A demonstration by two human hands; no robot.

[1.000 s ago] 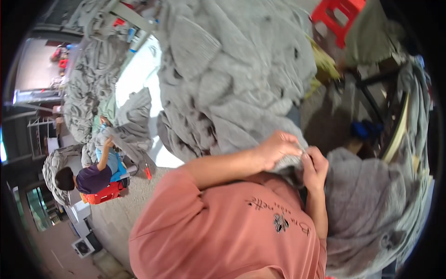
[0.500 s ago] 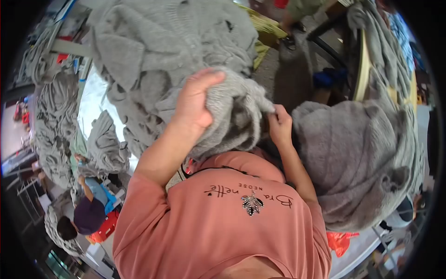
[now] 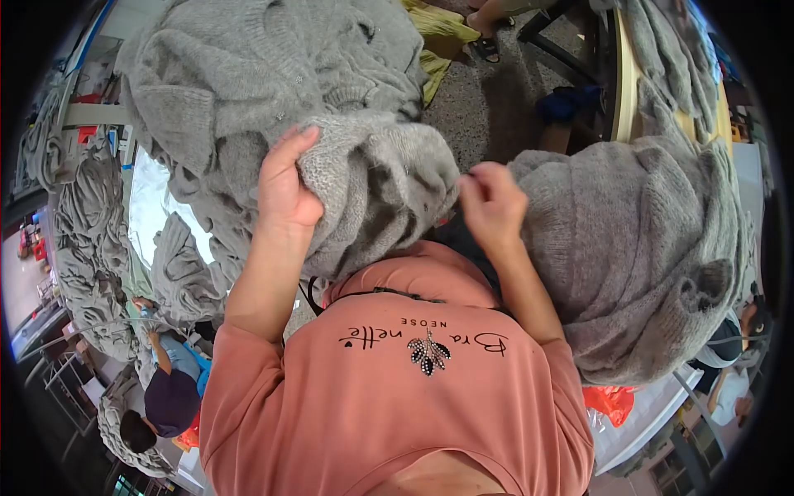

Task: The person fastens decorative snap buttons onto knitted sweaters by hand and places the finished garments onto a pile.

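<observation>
Yellow material [image 3: 438, 35], red plastic bag [image 3: 610, 403], blue bundle [image 3: 571, 104], possibly cloth

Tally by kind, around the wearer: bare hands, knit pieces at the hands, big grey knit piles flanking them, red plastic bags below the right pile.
Wearer's hands: 2 (left hand, right hand)
Knit piece: 1
Big grey piles: 2 (left pile, right pile)
Red plastic bag: 1
Total: 6

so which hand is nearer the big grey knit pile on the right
Right. The right hand is beside the big grey knit pile, close to its near edge; the left hand is farther off, across the grey garment.
</observation>
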